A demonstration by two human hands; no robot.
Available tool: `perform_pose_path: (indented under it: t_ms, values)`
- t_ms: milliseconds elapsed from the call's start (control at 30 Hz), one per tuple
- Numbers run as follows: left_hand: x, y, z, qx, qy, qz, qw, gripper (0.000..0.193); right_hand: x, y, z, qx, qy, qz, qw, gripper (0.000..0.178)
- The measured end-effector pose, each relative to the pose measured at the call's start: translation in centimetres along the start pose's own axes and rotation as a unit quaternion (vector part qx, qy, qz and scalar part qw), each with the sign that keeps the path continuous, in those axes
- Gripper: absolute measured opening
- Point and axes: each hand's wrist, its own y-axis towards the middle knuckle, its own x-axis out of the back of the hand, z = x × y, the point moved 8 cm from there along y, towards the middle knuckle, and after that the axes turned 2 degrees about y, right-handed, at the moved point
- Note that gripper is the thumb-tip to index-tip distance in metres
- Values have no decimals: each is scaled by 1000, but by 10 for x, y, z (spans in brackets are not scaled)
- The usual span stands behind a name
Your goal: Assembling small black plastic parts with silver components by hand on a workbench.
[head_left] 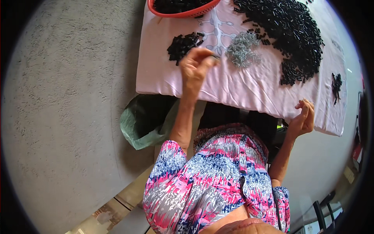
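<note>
My left hand is over the pink cloth, thumb and fingers pinched on a small dark piece, slightly blurred. It is beside a small heap of short black plastic pieces and left of a pile of small shiny metal parts. At the table's front edge, toward the right, my right hand is closed, with its fingertips together. Whatever those fingertips may hold is too small to make out.
A pink printed cloth covers the table. A large mound of black pieces spreads over its far right, with a few thin black strips at the right edge. Far left stands a red basket of black pieces. A green bag hangs open below the table's left front.
</note>
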Motion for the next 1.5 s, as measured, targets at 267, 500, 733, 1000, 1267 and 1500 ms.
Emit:
perform_pose_path:
  t_ms: [267,500,733,1000,1267,1500]
  values:
    - [80,74,-37,-147,436,-140,877,14,3,-3,-18,-72,35,-17,997,15]
    - [74,83,-28,-189,531,-118,817,16,-5,4,-6,-4,15,29,999,11]
    - [7,52,-33,-168,431,-33,886,7,-11,0,-8,-29,35,44,998,9]
    - [-126,63,-14,-239,380,186,874,7,-14,4,0,-13,-10,79,997,6]
    - [-179,73,8,-357,480,236,766,18,-14,3,-1,13,-14,72,997,4]
    - [-190,67,8,-379,473,250,755,22,-17,6,4,20,-16,80,996,3]
